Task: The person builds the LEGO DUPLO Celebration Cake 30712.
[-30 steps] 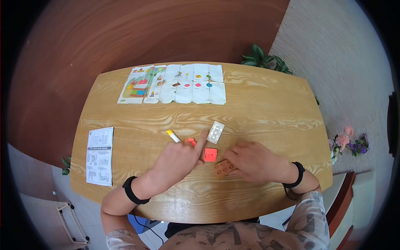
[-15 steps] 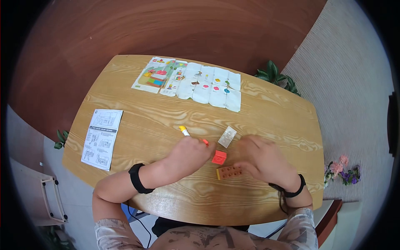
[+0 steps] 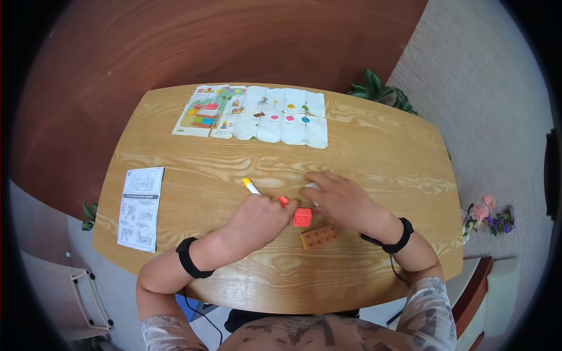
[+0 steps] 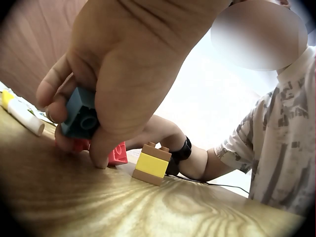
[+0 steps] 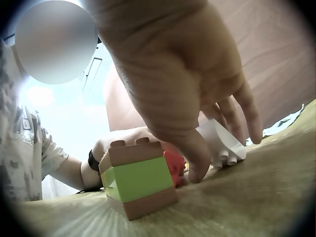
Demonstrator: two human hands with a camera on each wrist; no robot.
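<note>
My left hand [image 3: 256, 222] grips a dark blue toy brick [image 4: 80, 114] between thumb and fingers, low over the table. Just past its fingertips lies a red brick [image 3: 302, 217]; a smaller red piece [image 3: 283, 200] peeks out beside the knuckles. A white cylinder with a yellow tip [image 3: 252, 186] lies beyond that hand. My right hand [image 3: 345, 203] holds a white brick [image 5: 220, 140] between thumb and fingers, studs turned downward, mostly covered from above. Nearer my body is a brick stack [image 3: 319, 237], brown above and below, its middle layer yellow at one end and green [image 5: 142, 180] at another.
A creased picture sheet [image 3: 281, 128] is spread at the table's far side. A printed instruction page [image 3: 140, 209] lies at the left. Leafy plants [image 3: 374, 88] stand behind the table, and flowers [image 3: 486, 212] beyond its right edge.
My right hand has left the brown stack and moved forward to the white brick, now gripping it. The left hand's index finger, stretched out earlier, has drawn in. The head view has shifted.
</note>
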